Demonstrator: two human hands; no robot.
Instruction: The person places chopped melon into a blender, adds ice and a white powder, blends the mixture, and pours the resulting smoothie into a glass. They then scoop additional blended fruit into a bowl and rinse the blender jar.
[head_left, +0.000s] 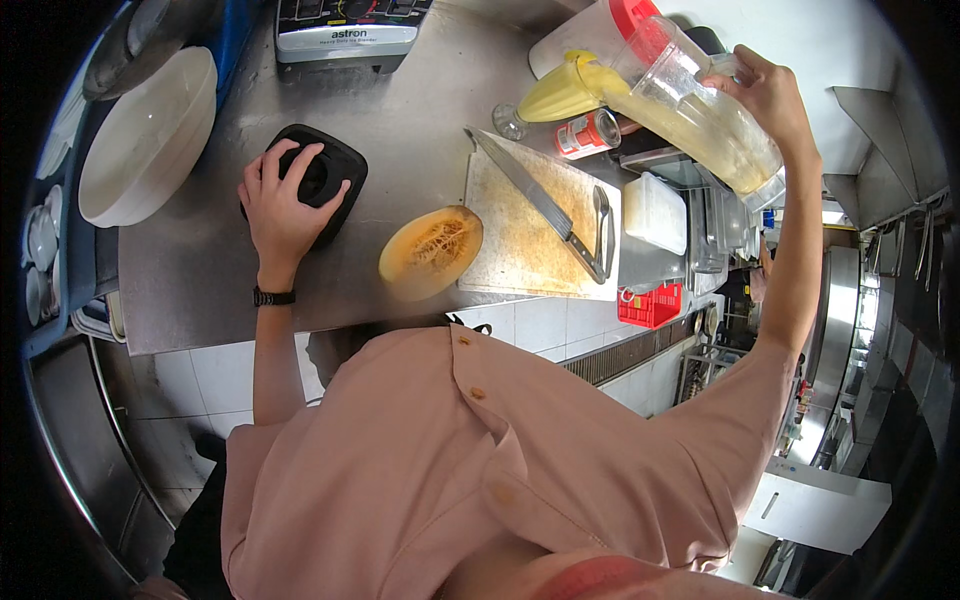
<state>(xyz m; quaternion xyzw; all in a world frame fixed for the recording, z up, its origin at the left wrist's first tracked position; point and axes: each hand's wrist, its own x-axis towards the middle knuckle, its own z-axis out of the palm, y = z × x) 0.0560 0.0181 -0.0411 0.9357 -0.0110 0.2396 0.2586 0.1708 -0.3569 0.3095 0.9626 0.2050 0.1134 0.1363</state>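
Note:
My right hand (757, 86) grips the handle of a clear blender jar (694, 127), tipped with its mouth at a stemmed glass (510, 120) that holds pale yellow drink. On the left, my left hand (289, 195) rests with spread fingers on a black blender lid (349, 169) lying on the steel counter (405, 142). A halved melon (431, 251), seeds showing, lies cut side up between that lid and a worn white cutting board (525, 255). Across the board lie a large knife (529, 187) and a fork (601, 214). An opened red and white can (589, 135) is near the glass.
At the back left stands the blender base (349, 37). A large white bowl (150, 142) is at the far left, by a blue rack (64, 285) with dishes. A red-lidded container (570, 41), a white plastic tub (655, 214) and a red crate (651, 306) are on the right.

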